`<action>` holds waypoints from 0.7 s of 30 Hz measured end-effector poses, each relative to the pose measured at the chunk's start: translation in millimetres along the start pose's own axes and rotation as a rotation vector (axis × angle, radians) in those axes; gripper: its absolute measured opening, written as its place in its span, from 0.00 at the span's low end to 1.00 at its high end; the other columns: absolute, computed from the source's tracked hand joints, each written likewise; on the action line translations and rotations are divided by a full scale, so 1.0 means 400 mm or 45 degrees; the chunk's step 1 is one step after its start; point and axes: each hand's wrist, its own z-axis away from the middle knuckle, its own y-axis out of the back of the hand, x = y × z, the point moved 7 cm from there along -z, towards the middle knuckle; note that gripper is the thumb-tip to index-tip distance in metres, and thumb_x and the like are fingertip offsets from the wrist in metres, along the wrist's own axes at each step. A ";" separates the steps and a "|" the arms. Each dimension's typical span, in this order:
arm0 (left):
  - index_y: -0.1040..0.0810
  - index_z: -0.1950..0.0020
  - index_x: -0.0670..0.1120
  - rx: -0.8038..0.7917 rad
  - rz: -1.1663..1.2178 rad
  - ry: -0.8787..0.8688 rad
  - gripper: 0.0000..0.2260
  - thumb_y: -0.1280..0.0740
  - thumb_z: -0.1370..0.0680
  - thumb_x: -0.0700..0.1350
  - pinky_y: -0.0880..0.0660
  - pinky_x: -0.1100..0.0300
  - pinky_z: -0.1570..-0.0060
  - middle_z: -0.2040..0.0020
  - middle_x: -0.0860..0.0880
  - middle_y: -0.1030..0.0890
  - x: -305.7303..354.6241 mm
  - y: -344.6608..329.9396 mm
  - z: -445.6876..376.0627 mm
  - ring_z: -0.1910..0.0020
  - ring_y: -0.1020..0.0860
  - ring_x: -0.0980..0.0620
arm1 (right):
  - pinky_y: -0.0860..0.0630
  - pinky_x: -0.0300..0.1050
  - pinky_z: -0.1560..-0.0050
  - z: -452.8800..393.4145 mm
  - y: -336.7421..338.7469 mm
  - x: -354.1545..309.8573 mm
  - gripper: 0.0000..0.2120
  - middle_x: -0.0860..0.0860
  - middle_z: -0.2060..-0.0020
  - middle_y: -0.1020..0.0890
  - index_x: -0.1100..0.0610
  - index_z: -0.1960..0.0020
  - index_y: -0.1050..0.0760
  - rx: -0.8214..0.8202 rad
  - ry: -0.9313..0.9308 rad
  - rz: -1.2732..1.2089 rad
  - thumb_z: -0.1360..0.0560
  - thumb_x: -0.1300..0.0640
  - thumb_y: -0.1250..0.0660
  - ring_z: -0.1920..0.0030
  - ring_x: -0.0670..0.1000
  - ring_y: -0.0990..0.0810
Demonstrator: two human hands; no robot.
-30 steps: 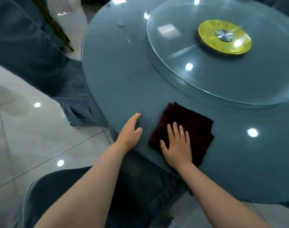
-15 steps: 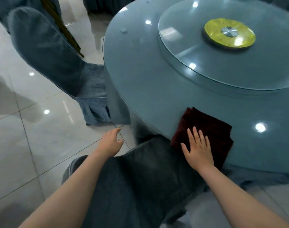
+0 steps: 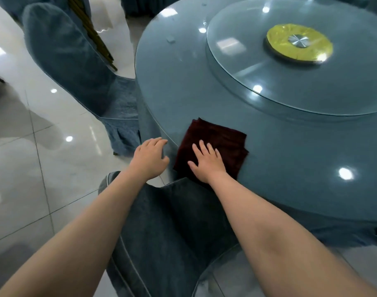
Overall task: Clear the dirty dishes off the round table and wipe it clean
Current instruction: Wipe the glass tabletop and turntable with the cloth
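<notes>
Looking down from head height, the view shows two bare forearms reaching up from the bottom of the frame toward a round desk [image 3: 204,99] covered in blue-grey cloth under glass, which fills the right and centre. No dishes are visible on it, so by my reading the clearing is done and the wiping is under way. The right hand [image 3: 209,166] lies flat on a folded dark red cloth [image 3: 222,142] at the desk's near-left edge, its fingers [image 3: 204,150] spread and pressing down, not curled around anything. The left hand [image 3: 150,159] sits just left of the cloth at the very rim, fingers relaxed and holding nothing; whether it touches the rim I cannot tell. The cloth is a rough square, with no clear long axis; it sits turned like a diamond, one corner pointing toward the upper left of the frame and its lower corner hidden under the wrist. A glass turntable [image 3: 258,67] with a yellow hub [image 3: 299,45] occupies the upper right. A covered chair [image 3: 71,65] stands at upper left, another chair back [image 3: 166,232] at lower centre. Risks, as I judge them: the cloth lies so near the edge that a sweep toward the body could drag it off onto the floor, and pressure with an open palm alone may let the folds slide apart.
</notes>
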 end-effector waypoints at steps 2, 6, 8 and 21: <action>0.40 0.23 0.50 0.000 -0.033 0.026 0.26 0.40 0.21 0.50 0.46 0.50 0.26 0.23 0.50 0.39 -0.002 0.007 0.020 0.24 0.43 0.48 | 0.58 0.53 0.22 0.023 -0.014 0.025 0.30 0.49 0.21 0.58 0.47 0.20 0.58 0.041 0.017 0.017 0.18 0.40 0.53 0.21 0.53 0.58; 0.41 0.23 0.50 -0.044 -0.051 0.062 0.27 0.40 0.21 0.50 0.47 0.49 0.24 0.22 0.50 0.40 -0.032 0.018 0.070 0.23 0.44 0.48 | 0.59 0.53 0.22 0.151 -0.048 0.180 0.31 0.49 0.21 0.59 0.46 0.20 0.59 0.144 -0.087 0.026 0.19 0.38 0.55 0.21 0.52 0.59; 0.41 0.22 0.51 -0.066 -0.055 0.082 0.27 0.40 0.21 0.50 0.47 0.48 0.24 0.22 0.50 0.41 -0.046 0.027 0.096 0.23 0.44 0.47 | 0.59 0.53 0.22 0.204 -0.060 0.237 0.32 0.49 0.21 0.59 0.47 0.20 0.60 0.141 -0.147 0.017 0.19 0.37 0.55 0.21 0.52 0.60; 0.38 0.23 0.49 -0.089 0.134 -0.016 0.26 0.39 0.22 0.46 0.44 0.52 0.26 0.24 0.50 0.36 -0.115 0.072 0.109 0.25 0.41 0.48 | 0.56 0.55 0.23 0.224 -0.062 0.177 0.37 0.51 0.21 0.58 0.49 0.20 0.57 0.043 -0.420 -0.124 0.22 0.33 0.49 0.21 0.55 0.57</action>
